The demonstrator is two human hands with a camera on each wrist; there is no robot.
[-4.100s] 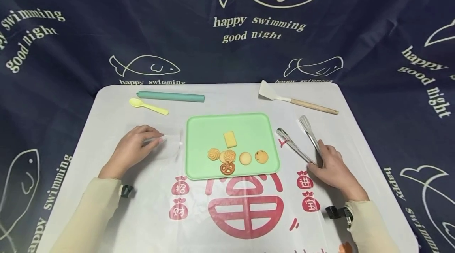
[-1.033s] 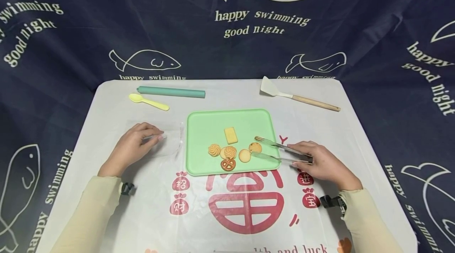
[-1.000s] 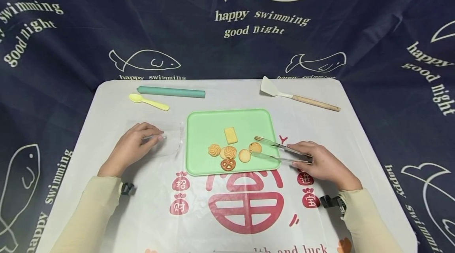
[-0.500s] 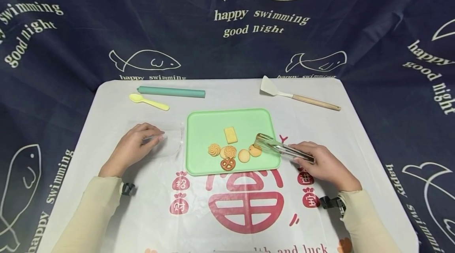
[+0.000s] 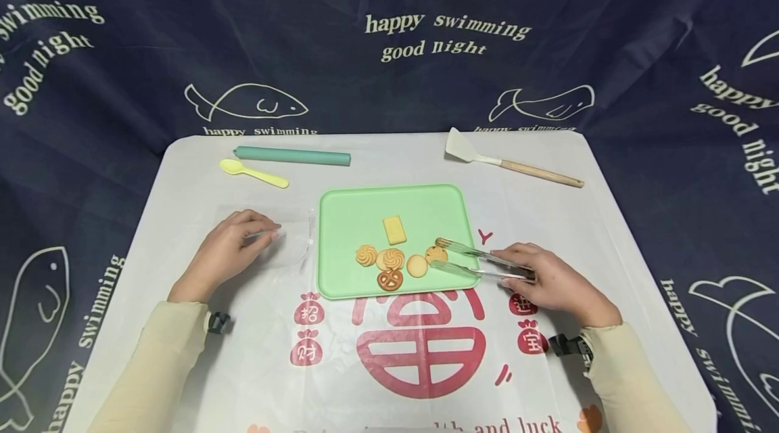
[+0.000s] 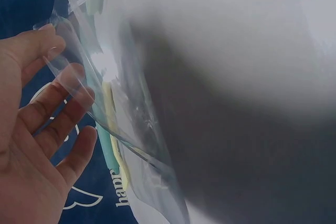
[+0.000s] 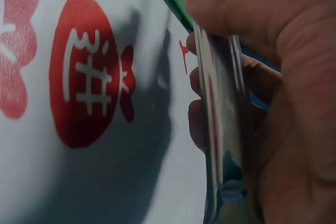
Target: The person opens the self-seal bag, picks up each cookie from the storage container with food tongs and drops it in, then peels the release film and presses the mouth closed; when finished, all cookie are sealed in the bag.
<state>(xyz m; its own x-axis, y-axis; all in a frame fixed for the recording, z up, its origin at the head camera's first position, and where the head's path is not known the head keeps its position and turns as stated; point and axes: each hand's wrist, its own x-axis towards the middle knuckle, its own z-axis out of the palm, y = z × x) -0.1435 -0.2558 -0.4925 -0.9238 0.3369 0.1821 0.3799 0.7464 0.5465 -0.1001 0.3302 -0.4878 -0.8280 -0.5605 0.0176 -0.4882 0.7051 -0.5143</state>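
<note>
My left hand pinches the edge of a clear plastic bag left of the green tray; the left wrist view shows the film between thumb and fingers. My right hand holds metal tongs, whose arms stand apart over the tray's right rim. Their tips lie either side of a round speckled cookie. Also on the green tray are a plain round cookie, a rectangular biscuit, swirled cookies and a pretzel. In the right wrist view the tongs run along the fingers.
A teal stick-like roll and a yellow spoon lie at the back left of the white table. At the back right is a spatula with a wooden handle. A dark blue curtain surrounds the table.
My right hand has brought the tongs left over the tray. Half a second ago their arms were squeezed together; now they are spread again. The speckled cookie sits further left than before. My left hand stays put.
</note>
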